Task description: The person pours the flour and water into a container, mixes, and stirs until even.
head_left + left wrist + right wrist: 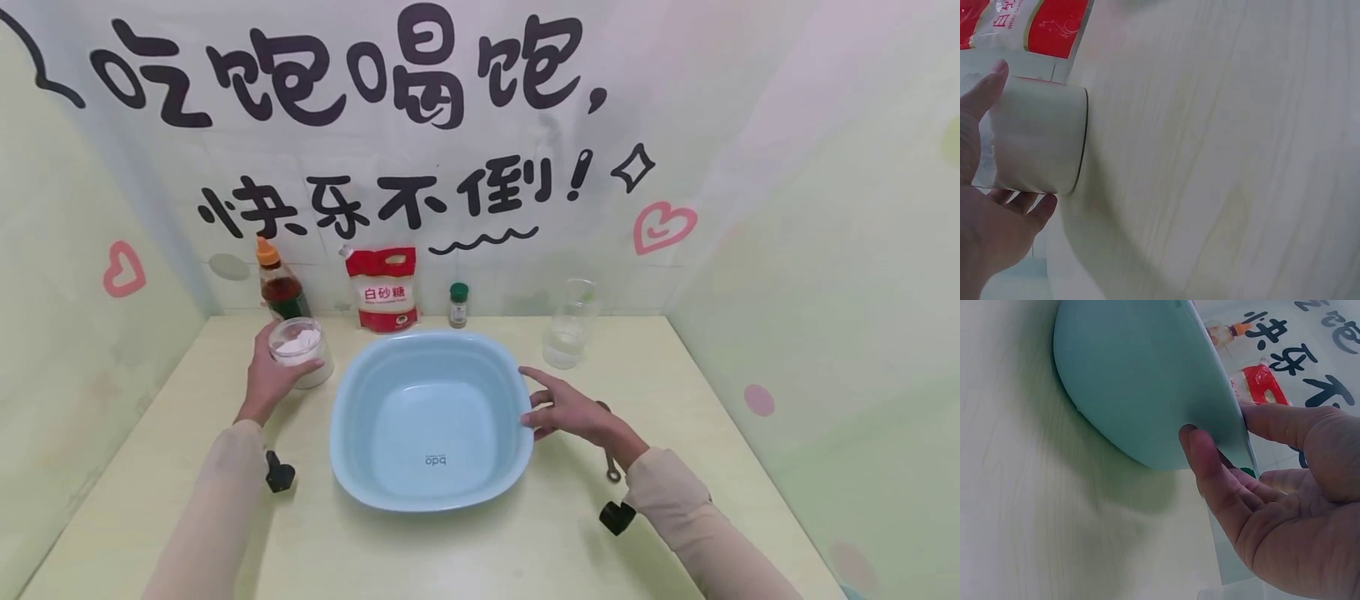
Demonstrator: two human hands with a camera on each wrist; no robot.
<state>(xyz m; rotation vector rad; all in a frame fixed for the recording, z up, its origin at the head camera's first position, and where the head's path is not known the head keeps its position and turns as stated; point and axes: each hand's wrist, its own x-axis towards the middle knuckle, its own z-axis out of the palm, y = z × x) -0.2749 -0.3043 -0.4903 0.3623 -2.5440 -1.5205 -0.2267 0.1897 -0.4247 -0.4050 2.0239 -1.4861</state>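
In the head view my left hand [267, 373] grips a clear jar [302, 342] of white powder, left of the basin. Its open top faces up. The left wrist view shows the thumb on one side of the jar [1038, 134] and the fingertips on the other. A light blue plastic basin [431, 417] stands in the middle of the table with nothing in it. My right hand [573, 412] holds the basin's right rim. Seen from the right wrist, some fingers press the outer wall below the rim [1242, 428] while another lies over its edge.
Along the back wall stand an orange-capped sauce bottle [283, 287], a red and white sugar bag [384, 292] and a small green-capped jar [458, 307]. A clear glass [565, 340] with liquid is at back right. A thin dark-handled utensil [612, 473] lies partly hidden under the right forearm.
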